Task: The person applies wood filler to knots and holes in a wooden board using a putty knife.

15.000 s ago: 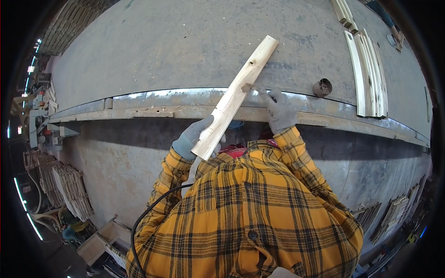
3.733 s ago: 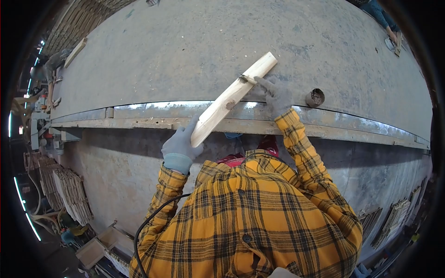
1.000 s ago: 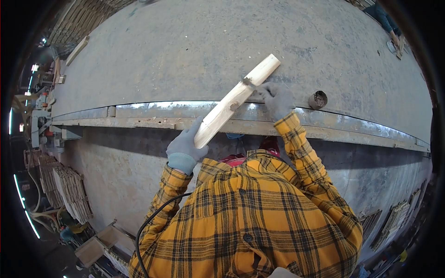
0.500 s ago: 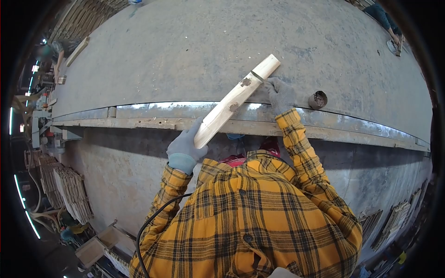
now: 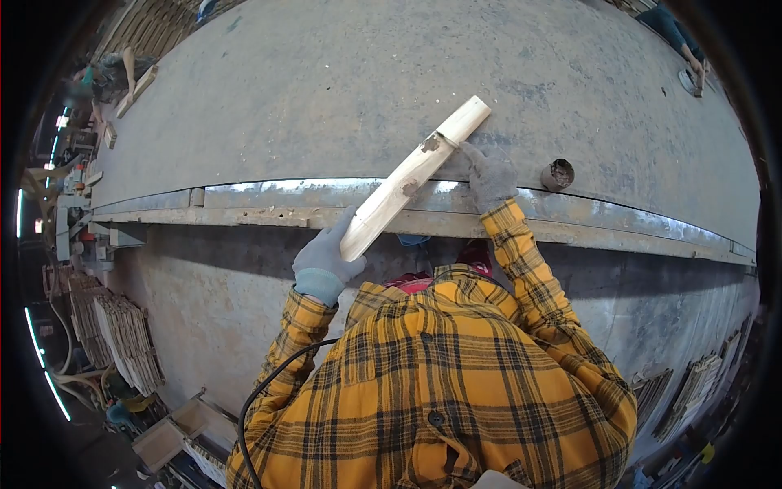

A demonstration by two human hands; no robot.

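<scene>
Crossing bench edge (image 5: 244, 213), slat (image 5: 405, 178) in left hand (image 5: 322, 256)

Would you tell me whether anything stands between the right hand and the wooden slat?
Nothing visible does: the right hand meets the wooden slat near its far end; the round tin stands aside.

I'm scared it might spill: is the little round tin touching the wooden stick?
No, the tin stands apart from the stick, beyond the right hand.
</scene>
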